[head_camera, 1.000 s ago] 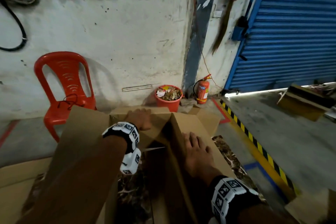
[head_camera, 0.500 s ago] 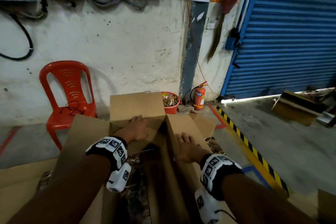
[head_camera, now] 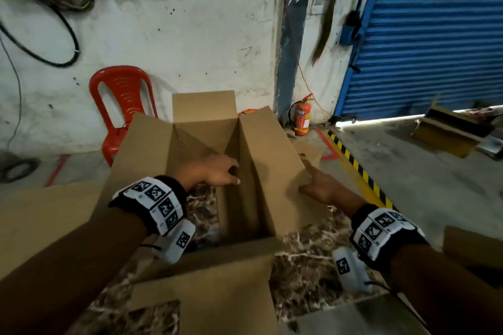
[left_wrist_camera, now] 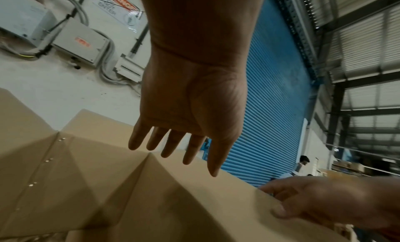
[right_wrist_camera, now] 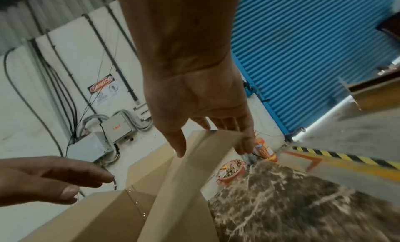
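ok so the cardboard box (head_camera: 269, 160) on the table (head_camera: 307, 266) has been popped from half-flat into a square since a second ago, right wall pinched in the grip of the right hand (head_camera: 324, 190), left hand (head_camera: 215, 171) held wide and empty inside it, so the bottom flaps probably get folded next.

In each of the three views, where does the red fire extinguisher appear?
Head: fire extinguisher against the wall, right of the cardboard box.
Left wrist: not in it.
Right wrist: fire extinguisher right of centre, beyond the right hand.
Shared landmark: blue shutter.
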{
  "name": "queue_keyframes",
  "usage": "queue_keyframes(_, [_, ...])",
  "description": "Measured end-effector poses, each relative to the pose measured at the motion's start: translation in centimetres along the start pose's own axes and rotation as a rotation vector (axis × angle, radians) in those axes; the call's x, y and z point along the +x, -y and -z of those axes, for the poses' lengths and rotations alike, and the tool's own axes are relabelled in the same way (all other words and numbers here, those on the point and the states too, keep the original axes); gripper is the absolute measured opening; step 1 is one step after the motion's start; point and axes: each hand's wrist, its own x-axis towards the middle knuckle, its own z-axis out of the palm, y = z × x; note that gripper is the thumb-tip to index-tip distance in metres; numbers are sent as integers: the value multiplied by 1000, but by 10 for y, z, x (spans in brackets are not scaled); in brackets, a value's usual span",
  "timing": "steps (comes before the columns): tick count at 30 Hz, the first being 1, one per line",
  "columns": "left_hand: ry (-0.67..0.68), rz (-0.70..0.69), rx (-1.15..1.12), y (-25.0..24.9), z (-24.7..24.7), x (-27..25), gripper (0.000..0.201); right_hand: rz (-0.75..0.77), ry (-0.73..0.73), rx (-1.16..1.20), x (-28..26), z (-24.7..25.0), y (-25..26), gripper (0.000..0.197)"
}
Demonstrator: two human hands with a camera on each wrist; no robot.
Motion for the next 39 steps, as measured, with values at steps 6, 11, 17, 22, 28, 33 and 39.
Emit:
queue_keyframes(6, [150, -58, -82, -107, -31, -74, 58, -38, -73, 574, -69, -30, -26, 25])
queue_keyframes(11, [202, 42, -61, -155, -60, -113, 51, 138, -241, 641, -89, -12, 20, 23])
queue_keyframes(17, [-281, 183, -324, -128, -60, -140, 30, 324, -175, 754, -114, 24, 84, 26])
queue_keyframes(22, [-534, 206, -617, -105, -32, -167, 31, 467, -85, 887, -125, 29, 109, 22])
queue_keyframes(28, [-721, 107, -829, -69, 27, -220, 30, 413, -86, 112, -105, 16, 78, 36])
queue_keyframes(33, [-935, 43, -985, -40, 60, -262, 28, 124, 30, 353, -132, 21, 65, 35])
queue_keyframes(39, [-1085, -56, -1180, -24, 85, -287, 24, 68, 172, 922, -137, 34, 116, 36])
